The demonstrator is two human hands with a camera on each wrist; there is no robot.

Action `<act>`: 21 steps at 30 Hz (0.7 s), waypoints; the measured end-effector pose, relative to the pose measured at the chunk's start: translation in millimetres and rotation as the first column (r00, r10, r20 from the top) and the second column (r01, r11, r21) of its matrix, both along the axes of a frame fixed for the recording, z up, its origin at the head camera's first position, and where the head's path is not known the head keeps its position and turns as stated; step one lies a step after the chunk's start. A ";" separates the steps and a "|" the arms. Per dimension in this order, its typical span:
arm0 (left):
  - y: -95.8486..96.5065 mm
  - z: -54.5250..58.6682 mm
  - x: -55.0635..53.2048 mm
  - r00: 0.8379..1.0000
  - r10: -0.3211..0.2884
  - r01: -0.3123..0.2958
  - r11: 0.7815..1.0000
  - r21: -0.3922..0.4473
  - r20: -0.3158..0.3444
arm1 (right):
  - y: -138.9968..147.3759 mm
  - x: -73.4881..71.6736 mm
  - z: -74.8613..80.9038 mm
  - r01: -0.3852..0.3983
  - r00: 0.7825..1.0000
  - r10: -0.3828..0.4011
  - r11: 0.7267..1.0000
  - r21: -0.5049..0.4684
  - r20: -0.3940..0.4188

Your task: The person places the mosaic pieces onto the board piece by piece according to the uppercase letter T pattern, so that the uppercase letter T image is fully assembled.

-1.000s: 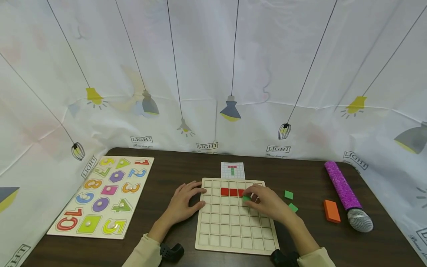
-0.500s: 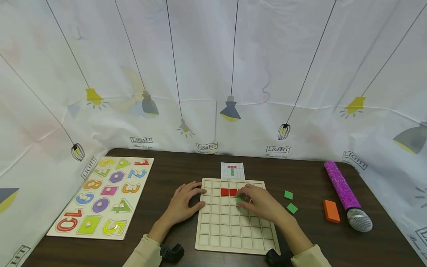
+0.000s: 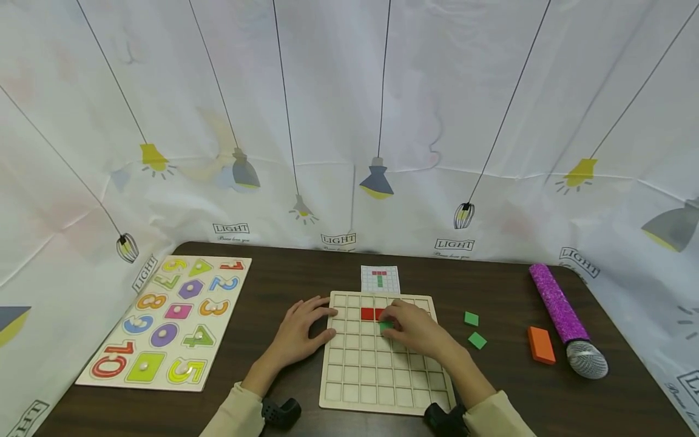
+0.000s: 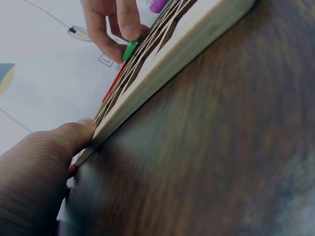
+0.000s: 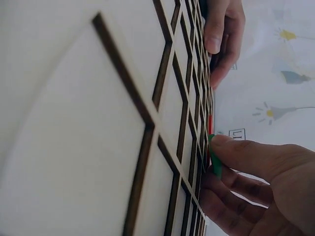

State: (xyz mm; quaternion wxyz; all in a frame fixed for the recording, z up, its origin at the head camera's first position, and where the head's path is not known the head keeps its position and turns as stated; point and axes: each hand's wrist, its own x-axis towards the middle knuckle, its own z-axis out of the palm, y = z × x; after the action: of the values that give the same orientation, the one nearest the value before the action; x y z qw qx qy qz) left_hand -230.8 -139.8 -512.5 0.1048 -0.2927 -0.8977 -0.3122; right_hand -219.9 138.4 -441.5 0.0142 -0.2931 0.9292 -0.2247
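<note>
My right hand pinches a small green square tile between thumb and fingers, just over the wooden grid board. In the right wrist view, the green tile stands tilted at the board's surface. A row of red tiles sits in the board's second row, its right end hidden behind my right fingers. My left hand rests at the board's left edge, thumb and index fingertip touching the rim. The left wrist view shows the left thumb against that edge.
Two loose green tiles lie right of the board. A pattern card with a red and green T lies behind it. Farther right are an orange block and a purple glittery microphone. A number and shape puzzle board lies left.
My right hand has moved left across the board with the green tile, from beneath the row's right end to beneath its middle. The left hand has stayed at the board's edge.
</note>
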 end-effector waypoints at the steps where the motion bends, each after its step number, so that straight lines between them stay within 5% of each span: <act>1: 0.2 -0.1 0.1 1.000 0.000 0.000 1.000 0.000 0.001 | -1.1 0.0 -0.1 0.004 1.000 -0.004 1.000 -0.002 0.002; 21: 0.8 -1.4 -0.2 1.000 0.002 -0.002 1.000 0.012 -0.025 | -7.7 -2.9 -10.1 0.076 0.997 -0.076 0.997 0.016 -0.016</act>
State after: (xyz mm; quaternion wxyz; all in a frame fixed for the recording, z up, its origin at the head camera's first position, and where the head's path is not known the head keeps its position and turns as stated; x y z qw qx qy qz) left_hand -231.0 -139.0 -513.9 0.1182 -0.2952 -0.8947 -0.3138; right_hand -222.8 130.7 -451.7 0.0009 -0.2590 0.9416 -0.2151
